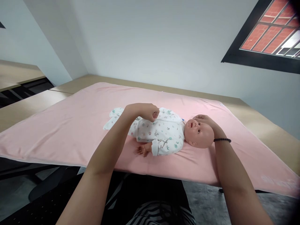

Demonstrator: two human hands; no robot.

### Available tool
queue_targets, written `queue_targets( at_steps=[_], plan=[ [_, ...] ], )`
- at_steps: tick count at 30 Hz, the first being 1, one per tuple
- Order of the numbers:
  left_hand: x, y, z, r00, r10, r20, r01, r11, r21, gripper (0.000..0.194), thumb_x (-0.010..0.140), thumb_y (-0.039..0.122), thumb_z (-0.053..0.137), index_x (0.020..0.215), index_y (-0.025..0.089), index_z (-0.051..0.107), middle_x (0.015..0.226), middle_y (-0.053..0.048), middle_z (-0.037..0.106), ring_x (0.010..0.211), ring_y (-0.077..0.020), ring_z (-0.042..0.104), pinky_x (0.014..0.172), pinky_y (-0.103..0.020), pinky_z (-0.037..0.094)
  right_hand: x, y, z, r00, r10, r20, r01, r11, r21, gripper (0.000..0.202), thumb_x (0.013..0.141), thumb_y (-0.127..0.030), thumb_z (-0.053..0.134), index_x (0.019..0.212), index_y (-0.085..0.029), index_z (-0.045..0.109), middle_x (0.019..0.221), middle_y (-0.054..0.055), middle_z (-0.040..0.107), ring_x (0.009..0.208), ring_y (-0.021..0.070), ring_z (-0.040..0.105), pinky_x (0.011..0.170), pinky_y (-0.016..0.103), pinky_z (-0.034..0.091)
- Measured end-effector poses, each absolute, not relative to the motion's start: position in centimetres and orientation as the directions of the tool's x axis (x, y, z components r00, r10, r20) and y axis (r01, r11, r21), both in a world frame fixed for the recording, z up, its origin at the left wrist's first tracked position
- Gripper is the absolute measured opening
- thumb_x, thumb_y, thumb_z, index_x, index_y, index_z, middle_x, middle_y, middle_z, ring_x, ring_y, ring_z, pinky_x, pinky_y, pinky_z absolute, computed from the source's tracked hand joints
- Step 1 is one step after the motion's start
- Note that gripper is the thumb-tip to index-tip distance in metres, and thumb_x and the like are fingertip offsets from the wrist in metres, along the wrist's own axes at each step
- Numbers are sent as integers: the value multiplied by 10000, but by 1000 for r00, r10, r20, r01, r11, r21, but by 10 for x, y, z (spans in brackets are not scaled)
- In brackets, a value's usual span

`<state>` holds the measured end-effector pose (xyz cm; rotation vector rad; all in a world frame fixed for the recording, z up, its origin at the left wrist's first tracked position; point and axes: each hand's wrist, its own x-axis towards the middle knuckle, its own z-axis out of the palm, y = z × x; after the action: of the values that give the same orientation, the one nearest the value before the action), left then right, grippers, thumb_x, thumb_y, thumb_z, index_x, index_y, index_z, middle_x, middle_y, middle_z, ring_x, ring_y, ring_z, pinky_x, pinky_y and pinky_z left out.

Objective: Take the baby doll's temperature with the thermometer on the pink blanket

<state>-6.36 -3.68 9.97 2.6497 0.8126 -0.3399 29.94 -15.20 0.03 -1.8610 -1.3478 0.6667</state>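
Note:
A baby doll lies on its back with its head to the right, dressed in a white printed shirt and matching white trousers. My left hand is closed over the far side of the shirt, near the waist. Its fingertips are curled under, and I cannot see what is in them. Beyond the doll's head, my right hand is bent with its fingers curled in near the far shoulder. The head partly hides that hand. The doll's near hand rests palm-down by its side.
A pink blanket covers most of the wooden table, overhanging its front edge. A white wall stands behind, with a dark-framed barred window at upper right. Another wooden table is at far left.

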Motion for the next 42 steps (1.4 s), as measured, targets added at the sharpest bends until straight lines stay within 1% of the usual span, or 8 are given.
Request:
queue_targets(
  at_steps=[6, 8, 11, 17, 22, 28, 34, 42],
  plan=[
    [-64, -25, 93, 801, 481, -357, 577, -780, 242, 174, 730, 257, 606, 890, 227, 545, 987, -39, 617, 739, -164, 507, 608, -284, 345, 278, -153, 77, 113, 985, 131, 660, 24, -751, 393, 837, -525, 747, 1118, -252, 714, 1222, 61, 693, 1123, 223, 624, 924, 329, 512],
    [-66, -21, 92, 794, 491, -359, 586, -775, 237, 177, 726, 268, 615, 885, 224, 554, 953, -36, 626, 749, -169, 521, 627, -283, 352, 250, -154, 100, -63, 991, 117, 754, 124, -645, 318, 868, -472, 726, 1109, -265, 714, 1207, 36, 696, 1110, 214, 632, 933, 323, 511],
    [-69, -21, 95, 770, 512, -380, 615, -755, 229, 157, 724, 277, 623, 856, 218, 562, 910, -28, 625, 723, -164, 515, 627, -286, 346, 206, -153, 114, -203, 975, -93, 899, 148, -411, 327, 884, -395, 699, 1188, -275, 687, 1269, 35, 667, 1108, 231, 628, 827, 315, 516],
    [-74, -33, 107, 717, 570, -401, 674, -714, 190, 149, 734, 265, 625, 873, 219, 599, 951, -34, 637, 736, -166, 514, 609, -292, 332, 164, -147, 97, -63, 976, -206, 997, 51, -64, 230, 846, -138, 586, 1037, -223, 682, 1062, 54, 692, 892, 213, 621, 700, 317, 434],
    [-79, -29, 109, 726, 567, -389, 666, -720, 194, 226, 750, 291, 652, 967, 230, 633, 1023, -45, 666, 814, -192, 572, 634, -285, 364, 169, -144, 94, -89, 975, -205, 992, 68, -107, 170, 741, -91, 558, 839, -214, 623, 788, 21, 602, 620, 133, 454, 573, 290, 342],
    [-83, -26, 110, 720, 572, -393, 677, -703, 218, 262, 760, 316, 663, 1011, 240, 650, 1031, -47, 686, 880, -214, 607, 686, -290, 405, 173, -144, 100, -81, 964, -254, 986, 41, -159, 182, 680, -108, 570, 597, -210, 444, 554, -22, 304, 478, 91, 217, 498, 298, 223],
    [-88, -22, 110, 737, 554, -388, 664, -702, 258, 259, 777, 352, 653, 1005, 231, 672, 1035, -58, 708, 911, -219, 630, 706, -293, 424, 182, -148, 107, -102, 961, -256, 971, 40, -235, 73, 714, -158, 609, 693, -225, 627, 675, 38, 572, 590, 168, 519, 568, 319, 356],
    [-89, -20, 110, 730, 541, -418, 666, -700, 258, 303, 778, 384, 649, 1036, 227, 675, 1102, -70, 713, 935, -225, 640, 697, -283, 431, 191, -147, 111, -167, 944, -285, 959, 87, -271, 101, 714, -145, 586, 743, -212, 655, 788, 30, 679, 672, 174, 598, 572, 290, 407]
  ],
)
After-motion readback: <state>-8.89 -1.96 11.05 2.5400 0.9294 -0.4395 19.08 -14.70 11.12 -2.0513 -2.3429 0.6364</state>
